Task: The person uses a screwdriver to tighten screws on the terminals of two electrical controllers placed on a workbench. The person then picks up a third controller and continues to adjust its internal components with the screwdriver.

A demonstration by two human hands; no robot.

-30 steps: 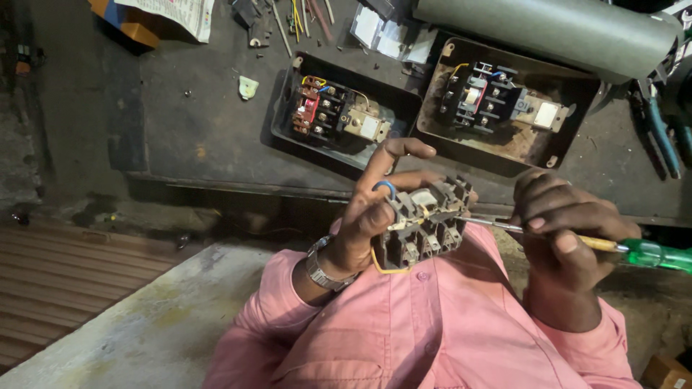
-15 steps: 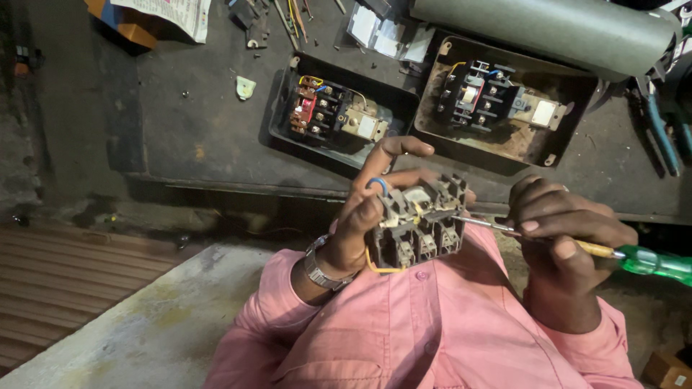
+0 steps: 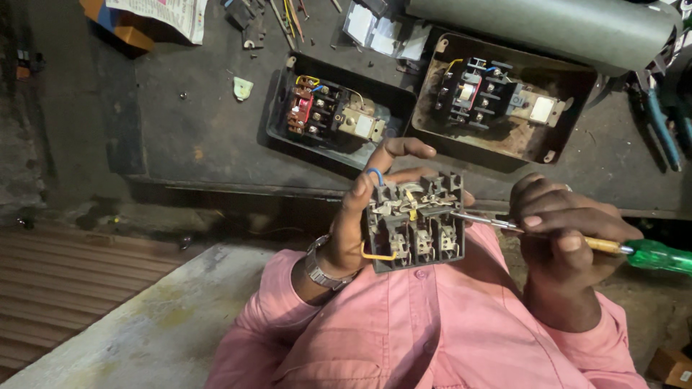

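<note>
Held up in front of the workbench edge [image 3: 216, 184]: a contactor block [image 3: 414, 222], gripped from its left by the left hand [image 3: 360, 216]. To its right, the right hand [image 3: 559, 230], with a screwdriver [image 3: 577, 241] reaching leftward into the block. Behind, on the bench: one open box [image 3: 335, 115] centrally, another box [image 3: 504, 101] right of it. Behind those, a cylinder [image 3: 548, 25] along the far edge. Paper [image 3: 162, 11] at the far left corner.

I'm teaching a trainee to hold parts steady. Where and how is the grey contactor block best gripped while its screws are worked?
Grip the grey contactor block by its outer edges, from the far side to the tool, as the left hand does. Its terminal face then stays bare towards the screwdriver, which the right hand brings in from the other side. Keep fingers off its loose yellow wire.
</note>
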